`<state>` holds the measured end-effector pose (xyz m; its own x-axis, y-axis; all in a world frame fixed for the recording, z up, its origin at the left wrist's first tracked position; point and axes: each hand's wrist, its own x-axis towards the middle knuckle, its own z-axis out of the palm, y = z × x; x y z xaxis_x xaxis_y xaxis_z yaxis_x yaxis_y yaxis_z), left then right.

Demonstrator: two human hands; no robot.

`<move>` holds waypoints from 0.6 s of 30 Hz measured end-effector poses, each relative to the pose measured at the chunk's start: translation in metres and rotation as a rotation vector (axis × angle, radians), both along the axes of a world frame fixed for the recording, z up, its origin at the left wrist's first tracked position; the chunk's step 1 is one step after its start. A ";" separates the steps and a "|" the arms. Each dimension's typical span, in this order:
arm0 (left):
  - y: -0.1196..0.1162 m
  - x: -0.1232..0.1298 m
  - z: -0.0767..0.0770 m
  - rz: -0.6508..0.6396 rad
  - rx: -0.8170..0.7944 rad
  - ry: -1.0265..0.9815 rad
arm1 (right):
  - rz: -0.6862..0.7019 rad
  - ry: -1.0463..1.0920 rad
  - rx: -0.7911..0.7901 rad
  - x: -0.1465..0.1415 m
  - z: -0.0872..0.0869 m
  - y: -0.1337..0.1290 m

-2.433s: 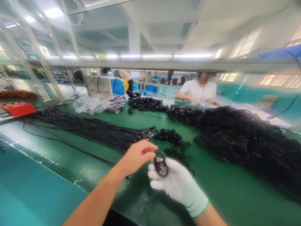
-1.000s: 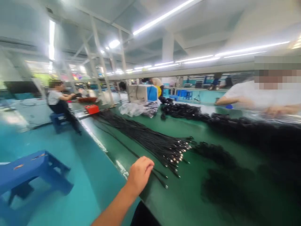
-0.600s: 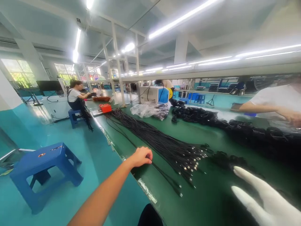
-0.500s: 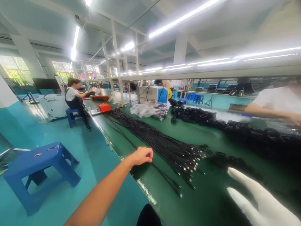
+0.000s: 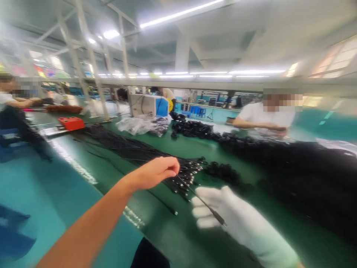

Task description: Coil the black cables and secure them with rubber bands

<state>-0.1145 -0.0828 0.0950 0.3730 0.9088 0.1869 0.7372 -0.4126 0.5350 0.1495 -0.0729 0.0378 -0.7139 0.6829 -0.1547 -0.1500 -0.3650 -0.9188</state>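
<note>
My bare left hand [image 5: 164, 169] is closed in a pinch around a black cable [image 5: 199, 198], lifted above the bench. The cable's connector end slants down to the right, in front of the palm of my right hand [image 5: 220, 210]. That hand wears a white glove, its fingers stretched out and not wrapped round the cable; whether the cable touches the glove I cannot tell. Behind my left hand lies a long bundle of black cables [image 5: 125, 144] with silvery connector tips. Another loose cable end [image 5: 170, 209] rests on the green bench [image 5: 156, 238] nearer to me.
A red box [image 5: 71, 123] stands at the bench's far left. Clear plastic bags [image 5: 136, 125] lie before a white and blue machine [image 5: 146, 105]. Coiled black cables [image 5: 301, 167] heap along the right. Co-workers sit across the bench and at far left. A blue stool [image 5: 13, 234] is lower left.
The view has swung to the right. My left hand has raised a cable off the bench, and my gloved right hand has come in beneath its connector end.
</note>
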 end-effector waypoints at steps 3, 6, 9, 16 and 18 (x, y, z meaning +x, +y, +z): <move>0.006 0.047 0.004 0.021 0.151 0.086 | 0.311 0.150 -0.202 -0.006 -0.011 -0.007; 0.007 0.080 -0.013 -0.090 0.111 0.113 | 0.363 0.261 -0.345 -0.004 -0.029 -0.008; 0.008 0.098 -0.029 -0.233 0.037 0.085 | 0.388 0.327 -0.411 0.001 -0.042 -0.005; 0.034 0.116 -0.040 -0.321 0.045 -0.098 | 0.437 0.393 -0.404 0.013 -0.039 -0.001; 0.036 0.117 -0.056 -0.223 0.035 -0.116 | 0.335 0.449 -0.359 0.021 -0.034 0.003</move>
